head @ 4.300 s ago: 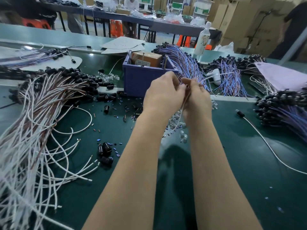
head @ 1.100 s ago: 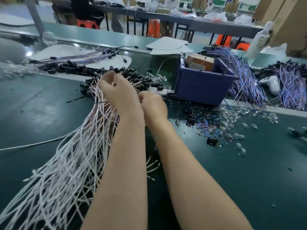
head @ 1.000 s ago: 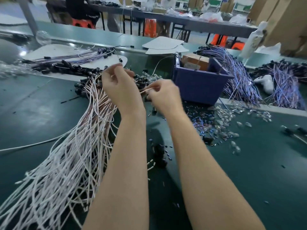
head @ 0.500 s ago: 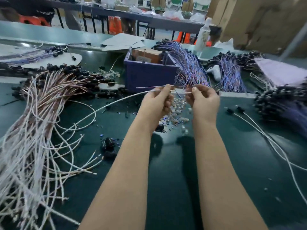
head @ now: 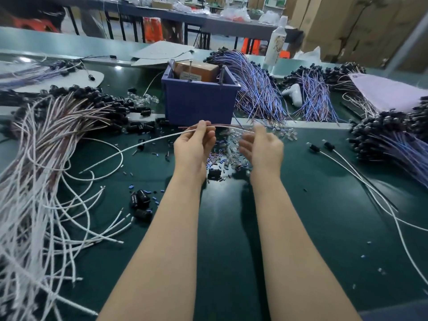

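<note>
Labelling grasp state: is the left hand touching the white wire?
Touching. The head view shows the left hand pinching the white wire between thumb and fingers, with the wire trailing off to the left.

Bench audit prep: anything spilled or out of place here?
Yes. Small blue bits and clear parts lie scattered loose on the green mat before the blue bin, beneath the wire that the left hand pinches, in no container. Stray black caps lie beside the white wires.
</note>
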Available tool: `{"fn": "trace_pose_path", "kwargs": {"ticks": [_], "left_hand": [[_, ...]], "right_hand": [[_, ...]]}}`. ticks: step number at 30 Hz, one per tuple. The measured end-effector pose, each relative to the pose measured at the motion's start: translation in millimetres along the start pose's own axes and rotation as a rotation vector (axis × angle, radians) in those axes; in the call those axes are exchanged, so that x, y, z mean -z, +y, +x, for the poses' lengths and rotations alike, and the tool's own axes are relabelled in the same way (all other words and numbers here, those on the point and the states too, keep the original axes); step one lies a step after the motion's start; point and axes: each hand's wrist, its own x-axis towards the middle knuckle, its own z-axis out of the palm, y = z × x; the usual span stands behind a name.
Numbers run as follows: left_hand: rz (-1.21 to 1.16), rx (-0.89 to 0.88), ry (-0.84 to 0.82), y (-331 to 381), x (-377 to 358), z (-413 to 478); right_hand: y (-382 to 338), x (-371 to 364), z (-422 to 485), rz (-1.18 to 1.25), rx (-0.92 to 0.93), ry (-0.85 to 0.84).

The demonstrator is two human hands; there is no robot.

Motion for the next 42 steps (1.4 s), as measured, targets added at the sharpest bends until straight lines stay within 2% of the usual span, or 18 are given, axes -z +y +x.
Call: {"fn": "trace_pose_path", "kwargs": {"ticks": [2,5,13,22,31,34,37,42], "left_hand": [[-0.035,0.023,-0.062,0,-1,-1],[0.025,0.089,-0.184,-3,-2,-3],[0.179,0.006,-0.141,-7,-3,-4],[0.240,-0.030,-0.101,-10,-6,-7],[-0.001,-0.085,0.127,4,14,6],[-0.088,-0.114,0.264,10,20,11],[-0.087,-0.161,0.355,14,25,15],[-0.083,-0.196,0.387,13,23,15]], "right_hand": [[4,-7,-4,-0.075,-0.049,-0.149],[5,-14,-7,0.069,-0.058,-0.248],[3,-10,-3,0.318,0.041,-0.143],[5,-11,-1,0.350,0.037,-0.070],[-2,15,13,0.446,-0.023,0.122],[-2,22,18,0.489,-0.045,0.213],[-1,26,22,0.493,-0.035,0.236],[1,27,23,0.501,-0.044,0.266]]}}
